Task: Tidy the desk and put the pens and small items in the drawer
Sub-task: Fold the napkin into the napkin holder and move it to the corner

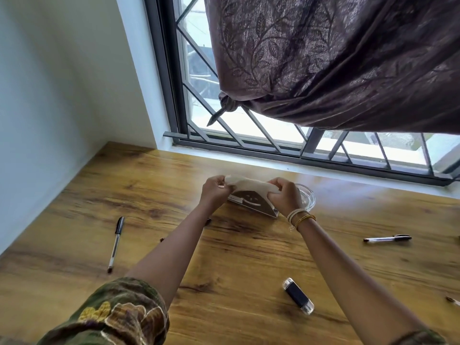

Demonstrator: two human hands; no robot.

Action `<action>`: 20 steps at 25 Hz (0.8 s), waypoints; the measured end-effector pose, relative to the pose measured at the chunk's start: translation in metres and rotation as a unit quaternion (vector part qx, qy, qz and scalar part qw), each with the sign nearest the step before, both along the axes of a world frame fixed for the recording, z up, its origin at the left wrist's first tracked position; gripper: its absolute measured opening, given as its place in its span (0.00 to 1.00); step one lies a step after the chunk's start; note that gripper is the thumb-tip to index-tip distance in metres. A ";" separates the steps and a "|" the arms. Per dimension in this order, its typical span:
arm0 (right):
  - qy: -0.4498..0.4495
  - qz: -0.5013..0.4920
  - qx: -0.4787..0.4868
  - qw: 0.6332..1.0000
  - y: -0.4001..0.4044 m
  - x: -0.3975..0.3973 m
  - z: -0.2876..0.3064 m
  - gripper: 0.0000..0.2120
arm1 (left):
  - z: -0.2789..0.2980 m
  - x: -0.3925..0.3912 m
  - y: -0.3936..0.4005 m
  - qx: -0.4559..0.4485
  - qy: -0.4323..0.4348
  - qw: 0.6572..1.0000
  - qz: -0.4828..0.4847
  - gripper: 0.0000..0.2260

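Observation:
Both hands hold a wad of white napkins [249, 184] over a dark metal napkin holder [251, 199] near the back of the wooden desk [224, 257]. My left hand [214, 191] grips the napkins' left end and my right hand [283, 195] grips the right end. A black-capped pen [116, 244] lies to the left of my left arm. Another pen [387, 238] lies at the right. A dark blue USB stick [298, 295] with a clear cap lies between my forearms, near the front.
A clear glass dish [307, 195] stands just behind my right hand. A pen tip [452, 300] pokes in at the right edge. Small dark bits [162, 239] lie beside my left forearm. A barred window [249, 130] and tied brown curtain [336, 63] lie behind the desk.

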State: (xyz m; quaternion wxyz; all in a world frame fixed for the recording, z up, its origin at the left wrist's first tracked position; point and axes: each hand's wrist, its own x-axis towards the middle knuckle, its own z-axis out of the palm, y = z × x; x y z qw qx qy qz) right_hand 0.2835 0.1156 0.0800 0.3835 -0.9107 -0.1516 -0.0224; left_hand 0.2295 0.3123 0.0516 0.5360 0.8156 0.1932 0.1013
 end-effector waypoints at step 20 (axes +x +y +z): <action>0.099 0.042 -0.026 0.994 -0.014 -0.002 -0.042 0.15 | -0.017 0.012 0.008 0.034 0.087 0.993 -0.076 0.14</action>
